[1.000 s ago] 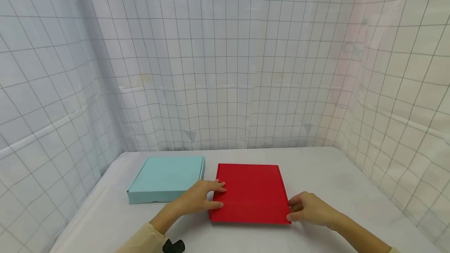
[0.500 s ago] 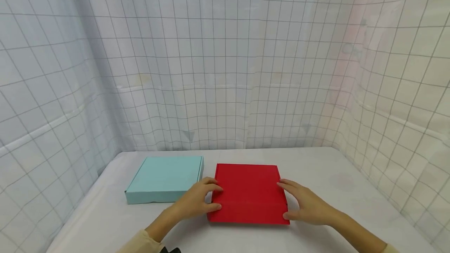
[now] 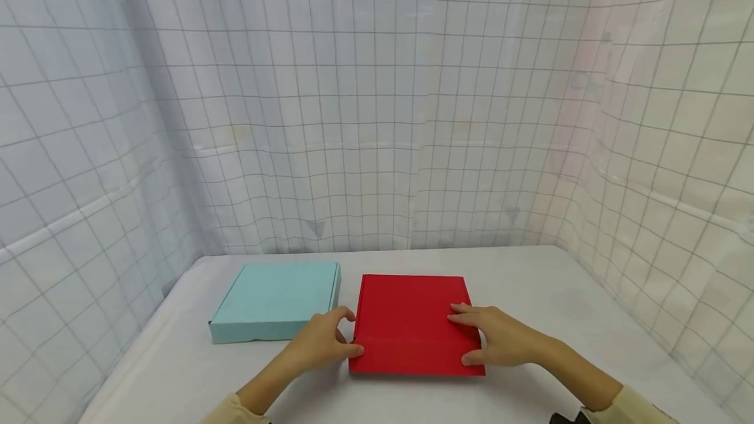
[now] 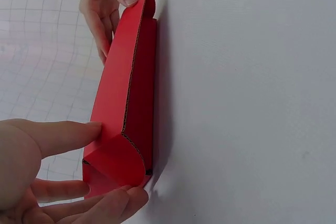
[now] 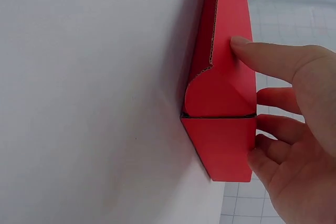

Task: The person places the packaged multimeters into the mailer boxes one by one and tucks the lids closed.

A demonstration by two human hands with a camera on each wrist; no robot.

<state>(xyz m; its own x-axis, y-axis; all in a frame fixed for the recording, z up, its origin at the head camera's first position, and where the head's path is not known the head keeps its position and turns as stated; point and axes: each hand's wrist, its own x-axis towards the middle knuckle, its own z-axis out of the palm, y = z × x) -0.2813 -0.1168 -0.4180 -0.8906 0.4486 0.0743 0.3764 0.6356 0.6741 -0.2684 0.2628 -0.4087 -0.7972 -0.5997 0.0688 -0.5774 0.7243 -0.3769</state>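
Observation:
A flat red cardboard box (image 3: 412, 326) lies on the white table, its lid down and its front flap (image 4: 118, 82) sticking out at the front, apart from the box's front wall. At the left front corner my left hand (image 3: 321, 342) holds the flap, thumb on top and curled fingers against the rounded side tab (image 4: 123, 163). My right hand (image 3: 501, 335) rests over the right side of the lid, thumb on the flap and fingers fairly straight. In the right wrist view, another side tab (image 5: 215, 95) hangs at that end of the flap.
To the left of the red box lies a closed light-blue cardboard box (image 3: 277, 300), close to my left hand. White cloth covers the table (image 3: 530, 280). Gridded white curtains (image 3: 377, 116) stand around the back and sides.
My right hand has moved from the box's right front corner up onto the lid and leftward. My left fingers have drawn back from the lid top to its left side. The box stays about in place.

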